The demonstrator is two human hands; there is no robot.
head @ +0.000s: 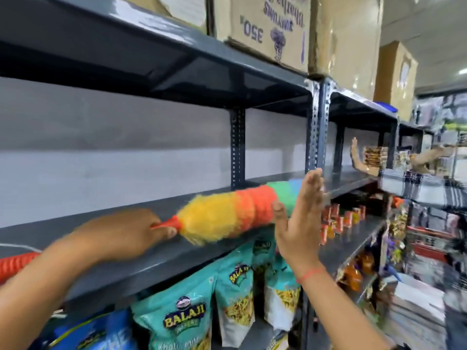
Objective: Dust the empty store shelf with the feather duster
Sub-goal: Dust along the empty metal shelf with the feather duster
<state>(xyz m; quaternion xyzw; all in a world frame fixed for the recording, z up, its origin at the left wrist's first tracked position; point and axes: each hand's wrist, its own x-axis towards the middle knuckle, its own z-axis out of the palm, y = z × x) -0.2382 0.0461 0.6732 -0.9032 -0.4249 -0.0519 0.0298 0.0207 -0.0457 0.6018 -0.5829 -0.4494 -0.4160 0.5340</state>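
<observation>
My left hand (121, 236) is closed around the red handle of a fluffy duster (227, 213) banded yellow, orange, green and blue. Its head lies along the dark grey empty shelf (75, 231), pointing right toward the slotted upright. The handle's red ribbed tail (15, 263) sticks out at the left edge. My right hand (300, 218) is raised flat, fingers straight up and together, palm facing left, right in front of the duster's green and blue tip. It holds nothing.
Teal snack bags (187, 322) hang below the shelf. Cardboard boxes (265, 26) stand on the top shelf. Farther right, another person's arms in a checked sleeve (417, 188) reach into the neighbouring bay among stacked packets (374, 155) and jars (338, 218).
</observation>
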